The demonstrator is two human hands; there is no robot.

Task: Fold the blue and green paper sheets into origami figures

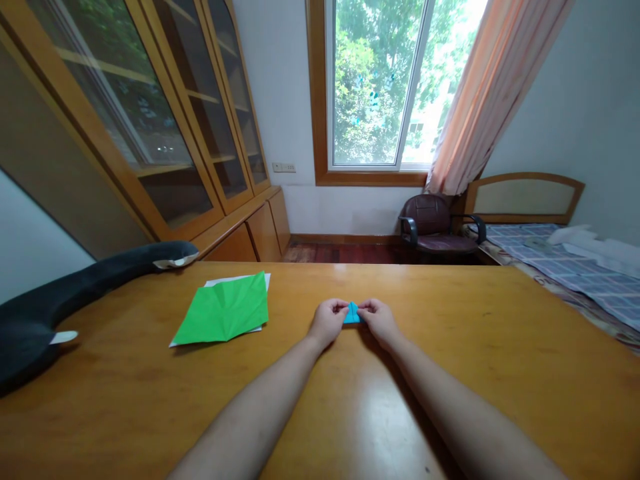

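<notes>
A small piece of folded blue paper [353,314] is held between my two hands above the middle of the table. Its top comes to a point and its lower edge runs straight across. My left hand [329,321] pinches the paper's left side between thumb and fingers. On the opposite side, my right hand [381,321] grips it in the same way. The fingertips cover both ends of the paper. Whether its lower edge touches the table I cannot tell.
Creased green paper [225,310] lies on white sheets [267,283] at the left of the wooden table [200,400]. A dark, curved cushion-like object [90,283] rests along the left edge. Beyond the table stand a glass-door cabinet [200,100], an armchair [435,227] and a bed [575,260].
</notes>
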